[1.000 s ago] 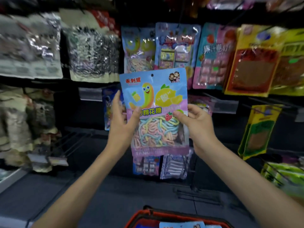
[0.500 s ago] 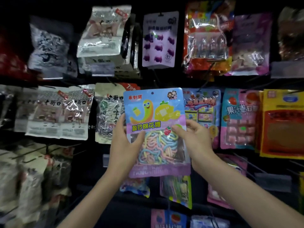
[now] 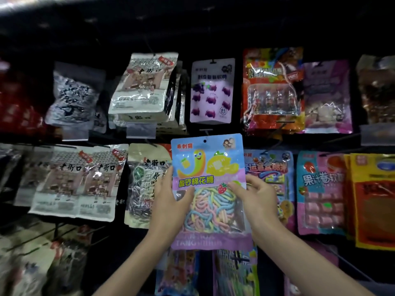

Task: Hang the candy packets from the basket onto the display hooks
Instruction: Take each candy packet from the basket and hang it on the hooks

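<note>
I hold a blue and purple candy packet [image 3: 208, 167] upright in front of the display wall; pastel rope candy shows through its window. My left hand [image 3: 171, 201] grips its left edge, thumb on the front. My right hand [image 3: 254, 195] grips its right edge. The packet's round hang hole [image 3: 204, 141] sits near the top, just below a dark display hook [image 3: 207, 131] that juts out under a hanging purple candy packet [image 3: 211, 90]. The basket is out of view.
Hanging packets fill the wall: white and grey snack bags [image 3: 141, 86] upper left, more [image 3: 72, 182] at left, a red packet [image 3: 272, 86] upper right, pink [image 3: 320, 193] and yellow-red packets [image 3: 374, 199] at right. Bare hooks [image 3: 70, 229] stick out at lower left.
My view has tilted upward, the basket has dropped out of sight, and both hands have raised the packet toward the hook under the purple packet.
</note>
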{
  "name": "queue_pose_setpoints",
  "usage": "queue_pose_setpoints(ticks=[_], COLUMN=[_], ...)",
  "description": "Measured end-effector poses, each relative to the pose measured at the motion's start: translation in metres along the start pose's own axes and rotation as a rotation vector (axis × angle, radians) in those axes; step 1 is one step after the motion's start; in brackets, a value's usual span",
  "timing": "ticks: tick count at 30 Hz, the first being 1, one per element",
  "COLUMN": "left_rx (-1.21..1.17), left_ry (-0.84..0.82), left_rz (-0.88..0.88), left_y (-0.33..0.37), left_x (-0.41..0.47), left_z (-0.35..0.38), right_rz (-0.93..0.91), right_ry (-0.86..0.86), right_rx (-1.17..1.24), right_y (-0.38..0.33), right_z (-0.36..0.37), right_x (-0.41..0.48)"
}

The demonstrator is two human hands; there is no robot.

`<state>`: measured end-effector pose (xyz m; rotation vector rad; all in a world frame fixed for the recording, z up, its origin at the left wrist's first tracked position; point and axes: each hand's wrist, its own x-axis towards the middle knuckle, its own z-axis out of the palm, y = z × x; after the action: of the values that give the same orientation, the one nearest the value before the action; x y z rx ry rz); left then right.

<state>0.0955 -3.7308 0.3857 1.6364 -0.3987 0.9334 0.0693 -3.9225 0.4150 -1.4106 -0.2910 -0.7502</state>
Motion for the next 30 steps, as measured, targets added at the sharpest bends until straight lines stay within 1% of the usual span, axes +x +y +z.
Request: queue_pose_setpoints(ticks=[3, 7, 9, 11, 15, 20, 24, 27, 30], left_rx=[0.000, -0.032, -0.035, -0.059, -0.092, -0.102, 0.010, 0.113, 0.224], left_ry=[-0.013, -0.030, -0.005, 0.021, 0.041, 0.050, 0.042, 0.009, -0.013], left_rz=[-0.012, -0.059, -0.064, -0.056, -0.038, -0.048, -0.057, -0.044, -0.091], left_y=[0.002, 0.013, 0.014, 0.014, 0.016, 0.015, 0.010, 0.007, -0.006], left_x=[0.000, 0.000, 0.001, -0.003, -0.014, -0.017, -0.007, 0.008, 0.030], left_z=[0.004, 0.008, 0.009, 0.009, 0.008, 0.007, 0.011, 0.021, 0.038], right_rz=[0.039, 0.089, 0.070, 0.033, 0.039, -0.001, 0.037, 0.058, 0.058], right_ry=[0.003, 0.017, -0.014, -0.035, -0.063, -0.061, -0.012, 0.044, 0.110], right_rx=[-0.004, 0.068, 0.106, 0.079, 0.043, 0.072, 0.023, -0.058, -0.168], right_y=[0.003, 0.003, 0.003, 0.003, 0.004, 0.003, 0.017, 0.027, 0.040], right_z=[-0.001, -0.001, -0.003, -0.005, -0.009, -0.011, -0.006, 0.002, 0.009], right_x=[0.001, 0.003, 0.004, 0.002, -0.004, -0.006, 0.007, 0.021, 0.044])
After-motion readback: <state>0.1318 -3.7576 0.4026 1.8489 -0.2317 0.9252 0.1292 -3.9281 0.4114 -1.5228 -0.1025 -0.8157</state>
